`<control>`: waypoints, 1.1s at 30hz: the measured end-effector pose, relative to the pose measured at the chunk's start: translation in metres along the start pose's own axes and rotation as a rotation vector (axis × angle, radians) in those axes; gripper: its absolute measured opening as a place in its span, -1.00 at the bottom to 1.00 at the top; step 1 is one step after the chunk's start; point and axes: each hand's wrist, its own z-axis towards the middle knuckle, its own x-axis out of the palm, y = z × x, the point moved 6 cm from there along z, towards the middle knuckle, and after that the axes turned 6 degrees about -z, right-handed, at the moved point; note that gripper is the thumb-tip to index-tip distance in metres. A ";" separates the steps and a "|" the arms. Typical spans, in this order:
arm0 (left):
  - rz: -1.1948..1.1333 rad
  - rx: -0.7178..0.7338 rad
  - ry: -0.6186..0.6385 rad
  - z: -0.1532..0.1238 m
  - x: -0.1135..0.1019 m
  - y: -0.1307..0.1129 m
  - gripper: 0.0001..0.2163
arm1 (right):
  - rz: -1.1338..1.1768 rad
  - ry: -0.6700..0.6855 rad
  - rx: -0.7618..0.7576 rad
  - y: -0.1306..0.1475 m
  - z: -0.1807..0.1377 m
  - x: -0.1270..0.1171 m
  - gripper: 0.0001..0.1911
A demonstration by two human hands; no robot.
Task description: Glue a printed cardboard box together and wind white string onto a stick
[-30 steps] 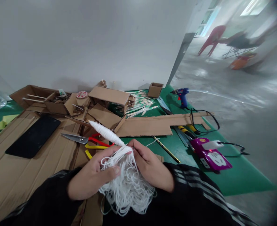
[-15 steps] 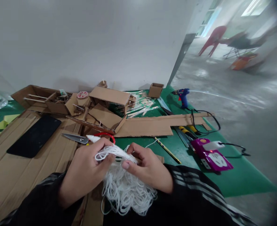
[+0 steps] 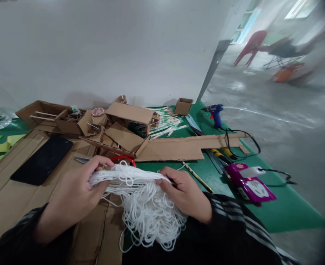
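White string [image 3: 136, 178] stretched between left hand [image 3: 78, 189] and right hand [image 3: 187, 193], both pinching it; loose loops [image 3: 154, 217] hang below. Even, gentle tension probably best, loops clear of scissors [image 3: 81, 159].

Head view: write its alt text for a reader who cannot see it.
A person's left hand and right hand hold a bundle of white cord between them, a loose tangle below it. Beyond, cut cardboard lies on a green tabletop, with a blue glue gun and purple power strip at right.
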 end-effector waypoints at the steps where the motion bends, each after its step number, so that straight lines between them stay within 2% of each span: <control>1: -0.006 -0.013 0.003 0.000 -0.002 0.002 -0.78 | 0.008 0.008 -0.007 0.000 0.000 -0.001 -0.73; 7: -0.167 -0.096 -0.010 0.007 -0.017 0.013 -0.80 | 0.085 0.071 -0.044 -0.003 -0.004 -0.011 -0.64; 12: -0.379 -0.114 0.171 0.021 -0.002 0.017 -0.81 | 0.277 0.185 -0.056 -0.006 -0.010 -0.017 -0.64; 15: -0.344 -0.041 0.264 0.025 0.010 0.014 -0.79 | 0.433 0.219 -0.022 -0.011 -0.012 -0.017 -0.59; 16: -0.291 0.022 0.280 0.023 0.013 0.011 -0.71 | 0.476 0.213 0.012 -0.014 -0.012 -0.017 -0.57; 18: -0.182 0.176 0.277 0.017 0.015 -0.001 -0.37 | 0.543 0.181 0.087 -0.021 -0.012 -0.015 -0.55; 19: -0.140 0.239 0.239 0.013 0.013 -0.008 -0.27 | 0.568 0.167 0.115 -0.023 -0.012 -0.014 -0.55; 21: -0.106 0.324 0.187 0.006 0.012 -0.025 -0.31 | 0.601 0.157 0.137 -0.022 -0.011 -0.011 -0.57; 23: -0.137 0.384 0.197 0.003 0.017 -0.047 -0.39 | 0.614 0.174 0.137 -0.018 -0.011 -0.007 -0.57; 24: -0.178 0.401 0.216 0.004 0.021 -0.057 -0.43 | 0.612 0.183 0.131 -0.015 -0.010 -0.006 -0.56; 26: -0.303 0.392 0.330 0.007 0.036 -0.076 -0.54 | 0.596 0.197 0.106 -0.009 -0.009 -0.005 -0.56; 28: -0.437 0.387 0.349 0.012 0.047 -0.088 -0.70 | 0.589 0.212 0.078 -0.005 -0.008 -0.003 -0.55; 31: -0.616 0.367 0.292 0.015 0.055 -0.091 -0.85 | 0.626 0.201 0.106 -0.007 -0.007 -0.002 -0.55; 33: -0.641 0.332 0.242 0.014 0.055 -0.081 -0.89 | 0.664 0.126 0.172 -0.013 -0.007 -0.003 -0.57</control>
